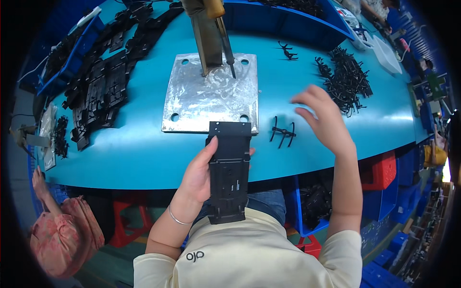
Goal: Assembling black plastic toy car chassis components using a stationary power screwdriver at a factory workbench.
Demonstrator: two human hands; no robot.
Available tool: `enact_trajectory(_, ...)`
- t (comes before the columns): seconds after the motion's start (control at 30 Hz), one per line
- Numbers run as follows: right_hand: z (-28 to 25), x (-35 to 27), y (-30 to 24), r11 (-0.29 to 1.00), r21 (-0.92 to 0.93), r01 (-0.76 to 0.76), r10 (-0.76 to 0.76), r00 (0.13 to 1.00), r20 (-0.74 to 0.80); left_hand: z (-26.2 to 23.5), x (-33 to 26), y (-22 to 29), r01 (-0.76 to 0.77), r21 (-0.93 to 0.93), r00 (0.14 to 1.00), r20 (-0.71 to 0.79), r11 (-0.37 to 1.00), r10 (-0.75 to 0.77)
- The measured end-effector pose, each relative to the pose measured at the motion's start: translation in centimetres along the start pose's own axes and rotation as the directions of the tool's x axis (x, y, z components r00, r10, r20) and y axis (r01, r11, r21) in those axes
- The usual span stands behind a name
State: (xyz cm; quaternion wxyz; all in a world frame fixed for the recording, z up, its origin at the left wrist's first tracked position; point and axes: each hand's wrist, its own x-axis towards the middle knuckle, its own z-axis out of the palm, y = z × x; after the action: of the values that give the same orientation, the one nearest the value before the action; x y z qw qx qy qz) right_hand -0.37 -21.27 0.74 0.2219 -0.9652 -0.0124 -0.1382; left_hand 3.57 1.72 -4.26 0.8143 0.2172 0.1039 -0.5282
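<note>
My left hand [200, 170] grips a long black plastic plate [228, 177] by its sides, thumb on its face, fingertips showing at the far edge. The plate stands over my lap, its top end close to the front edge of a metal base plate [210, 98]. My right hand [319, 115] hovers over the blue-green table, fingers apart, with nothing seen in it. Just left of it lies a small black branched plastic part [282, 132]. A heap of similar black parts [346, 79] lies beyond it at the right.
A metal post [206, 41] with a screwdriver-like tool [225, 45] rises from the base plate. More black plates [108, 79] lie at the left. Blue bins [283, 21] line the back. Another small black part [287, 50] lies behind. A person [67, 230] sits at the left.
</note>
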Motion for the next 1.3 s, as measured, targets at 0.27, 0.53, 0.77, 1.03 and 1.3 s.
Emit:
enact_trajectory(0.27, 4.3, -4.2, -0.7, 0.862, 0.134, -0.489, 0.495, 0.869, -0.013, 1.0, 0.6, -0.9, -0.08, 0.14, 0.997, -0.008, 0.987, 0.082)
enact_trajectory(0.53, 4.3, -4.8, -4.5, 0.518, 0.722, -0.459, 0.394, 0.877, 0.274, 0.2, 0.1, -1.9, -0.173, 0.23, 0.981, -0.043, 0.958, 0.188)
enact_trajectory(0.77, 5.5, -4.6, -5.8, 0.45, 0.732, -0.512, 0.432, 0.842, 0.324, 0.6, -0.1, -2.4, -0.187, 0.263, 0.98, -0.015, 0.946, 0.198)
enact_trajectory(1.03, 7.0, -4.8, -6.5, 0.407, 0.788, -0.462, 0.47, 0.846, 0.253, 1.5, -0.8, -2.9, -0.302, 0.337, 0.947, -0.002, 0.892, 0.322)
enact_trajectory(1.3, 7.0, -5.2, -7.2, 0.482, 0.765, -0.427, 0.504, 0.849, 0.157, 2.0, -1.1, -2.8, -0.306, 0.324, 0.941, -0.039, 0.895, 0.336)
